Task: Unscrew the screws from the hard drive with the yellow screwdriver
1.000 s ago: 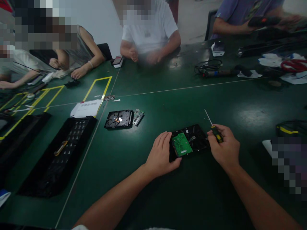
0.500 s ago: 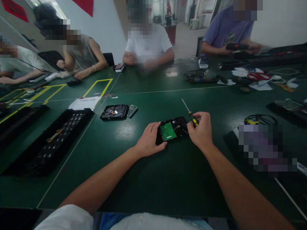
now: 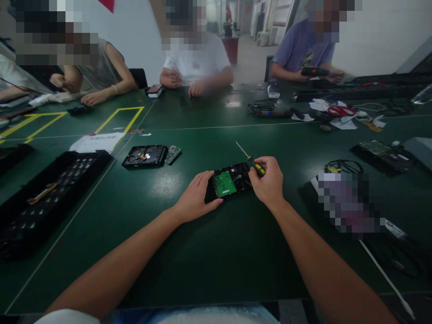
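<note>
Green tabletop (image 3: 189, 252) fills the foreground. Centrally on it lies a hard drive (image 3: 240, 175), its long axis running left to right, right end angled slightly far, green board (image 3: 224, 183) toward the left. The person's left hand (image 3: 193, 197) clasps its left end between thumb and fingers; the right hand (image 3: 270, 181) pinches a screwdriver (image 3: 257, 167) by its handle, tip pointing far left. Farther left sits a second drive (image 3: 143, 156).
</note>
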Motion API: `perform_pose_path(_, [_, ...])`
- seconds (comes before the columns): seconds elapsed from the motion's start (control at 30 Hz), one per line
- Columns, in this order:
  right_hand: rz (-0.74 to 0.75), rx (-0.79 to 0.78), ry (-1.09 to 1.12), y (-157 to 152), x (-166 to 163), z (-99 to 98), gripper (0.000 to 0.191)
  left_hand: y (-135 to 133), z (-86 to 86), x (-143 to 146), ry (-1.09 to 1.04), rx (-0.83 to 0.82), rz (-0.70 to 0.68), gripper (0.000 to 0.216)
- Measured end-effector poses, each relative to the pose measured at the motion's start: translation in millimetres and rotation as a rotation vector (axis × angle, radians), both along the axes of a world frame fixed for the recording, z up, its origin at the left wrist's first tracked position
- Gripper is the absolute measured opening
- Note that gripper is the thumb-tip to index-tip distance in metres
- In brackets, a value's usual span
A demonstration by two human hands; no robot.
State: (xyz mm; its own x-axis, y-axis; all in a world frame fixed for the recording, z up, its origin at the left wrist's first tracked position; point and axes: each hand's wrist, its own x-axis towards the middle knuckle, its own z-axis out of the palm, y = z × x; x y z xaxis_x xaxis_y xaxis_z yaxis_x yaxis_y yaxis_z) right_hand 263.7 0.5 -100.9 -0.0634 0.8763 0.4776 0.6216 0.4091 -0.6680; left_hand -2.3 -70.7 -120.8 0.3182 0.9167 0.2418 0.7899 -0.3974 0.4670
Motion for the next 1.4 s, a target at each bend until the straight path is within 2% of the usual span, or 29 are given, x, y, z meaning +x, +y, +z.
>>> perform_pose_path(0.17, [-0.011,0.047,-0.037,2.7,-0.9,0.8,0.023,-1.2,1.4,-0.6,-0.012,0.016,-0.013,0.085])
perform_pose_path(0.33, [-0.01,0.313,-0.037,9.2,-0.1,1.0,0.016,-0.3,3.6,0.8,0.02,0.031,-0.018,0.086])
perform_pose_path(0.5, [-0.064,0.442,-0.023,12.9,6.9,0.6,0.02,0.0,2.8,3.4,0.045,0.03,-0.007,0.084])
perform_pose_path(0.67, [-0.107,0.378,0.058,15.5,5.8,15.2,0.033,0.2,-0.4,1.5,0.01,0.052,0.001,0.084])
perform_pose_path(0.77, [-0.128,0.374,0.198,16.6,-10.7,36.0,0.049,0.1,-1.6,-1.3,-0.007,0.06,0.0,0.084])
perform_pose_path(0.87, [-0.126,0.4,0.24,11.5,-33.4,49.0,0.052,-0.8,-1.3,-3.9,-0.036,0.06,-0.014,0.082])
perform_pose_path(1.0, [-0.155,0.439,0.243,-3.8,-49.0,37.4,0.05,-2.2,1.5,-5.0,-0.056,0.062,-0.006,0.081])
perform_pose_path(1.17, [-0.066,0.389,0.172,-13.9,-40.4,16.5,0.053,-2.7,4.2,-2.9,-0.044,0.073,-0.001,0.08])
perform_pose_path(1.3, [-0.051,0.38,0.178,-13.4,-37.8,18.0,0.051,-3.2,3.4,-2.2,-0.011,0.068,-0.001,0.077])
perform_pose_path(1.4, [-0.1,0.405,0.113,-14.9,-39.4,20.6,0.052,-3.7,2.3,-2.5,0.008,0.055,0.002,0.074])
